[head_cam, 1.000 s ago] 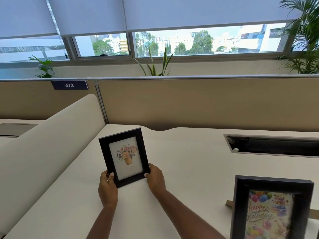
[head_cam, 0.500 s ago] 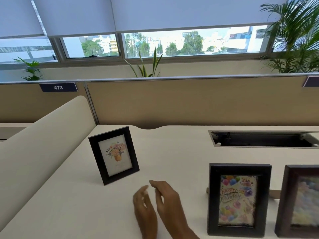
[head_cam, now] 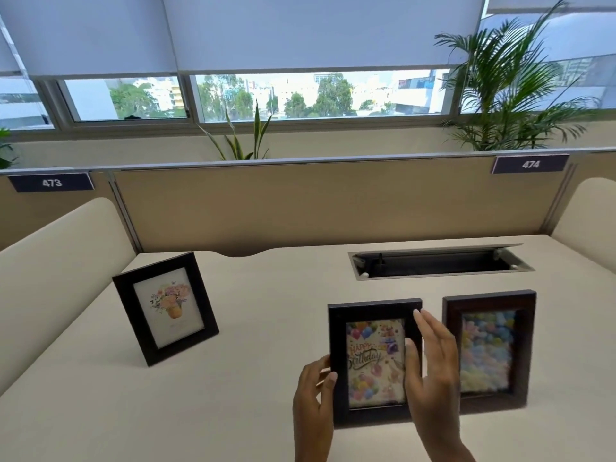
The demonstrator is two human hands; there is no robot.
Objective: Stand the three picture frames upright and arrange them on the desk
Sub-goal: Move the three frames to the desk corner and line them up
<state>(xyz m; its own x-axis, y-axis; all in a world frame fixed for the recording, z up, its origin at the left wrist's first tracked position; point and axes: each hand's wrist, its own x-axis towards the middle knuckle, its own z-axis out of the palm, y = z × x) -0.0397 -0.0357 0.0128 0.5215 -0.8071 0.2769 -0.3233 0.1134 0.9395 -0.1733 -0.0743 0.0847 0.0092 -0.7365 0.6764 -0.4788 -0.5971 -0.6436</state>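
Left hand [head_cam: 313, 385] and right hand [head_cam: 433, 368] flanking upright birthday frame [head_cam: 375, 361], fingers extended

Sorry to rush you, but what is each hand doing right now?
Left hand: open, fingers at the left edge of the birthday frame, grip not closed.
Right hand: open, fingers extended along the frame's right edge.

A tan fabric partition panel [head_cam: 300, 205] runs along the back, bearing dark number plates marked 473 [head_cam: 51, 182] and 474 [head_cam: 530, 164]. A rectangular metal cable hatch [head_cam: 440, 263] lies open. Behind the partition stand a spiky green snake plant [head_cam: 245, 136] and a feathery palm [head_cam: 510, 95], under grey roller blinds [head_cam: 300, 28].
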